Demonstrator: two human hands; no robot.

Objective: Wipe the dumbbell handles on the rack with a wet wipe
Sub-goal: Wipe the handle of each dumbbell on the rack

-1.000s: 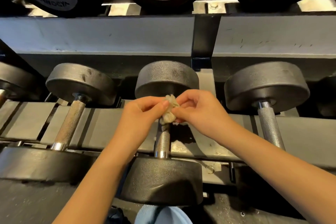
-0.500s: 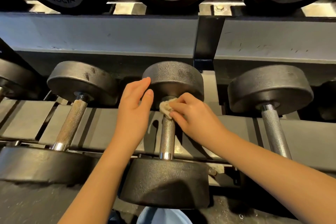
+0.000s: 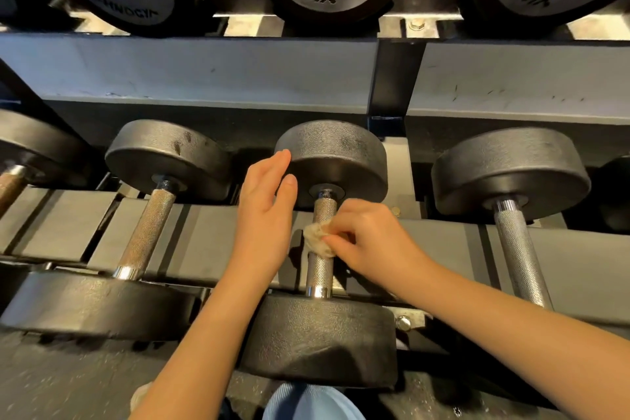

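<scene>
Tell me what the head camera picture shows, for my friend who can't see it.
The right hand pinches a crumpled wet wipe against the middle dumbbell's metal handle on the rack. The left hand is open beside it, fingertips by the far weight. More dumbbells lie on either side.

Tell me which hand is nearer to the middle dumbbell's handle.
Right. The right hand holds the wet wipe against the handle; the left hand is open just left of it, not touching.
</scene>
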